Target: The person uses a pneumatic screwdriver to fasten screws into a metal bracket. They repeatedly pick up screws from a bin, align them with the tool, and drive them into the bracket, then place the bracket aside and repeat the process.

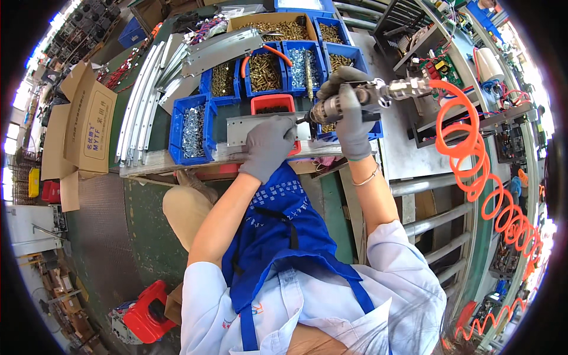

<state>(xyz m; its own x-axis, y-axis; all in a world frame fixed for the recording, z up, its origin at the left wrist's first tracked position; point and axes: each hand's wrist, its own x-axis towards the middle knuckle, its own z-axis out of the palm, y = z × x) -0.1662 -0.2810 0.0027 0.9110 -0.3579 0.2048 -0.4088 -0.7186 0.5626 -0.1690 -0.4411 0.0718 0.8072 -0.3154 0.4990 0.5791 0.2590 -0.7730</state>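
Observation:
My right hand (349,112), in a grey glove, is wrapped round an air screwdriver (330,109). The tool lies roughly level, its bit pointing left, and an orange coiled air hose (458,118) runs from its back end. My left hand (269,145), also gloved, has its fingers closed at a flat silvery metal plate (238,131) with small holes, close to the bit. What its fingertips pinch besides the plate is hidden. Just behind the plate stands a red bin (272,99) of dark screws, partly covered by it.
Blue bins of screws and nuts (302,62) fill the bench's back; another blue bin (192,130) stands left. Long metal strips (142,100) lie beyond it, with a cardboard box (89,118) at far left. Metal rollers (432,183) and a shelf of circuit boards (444,68) are right.

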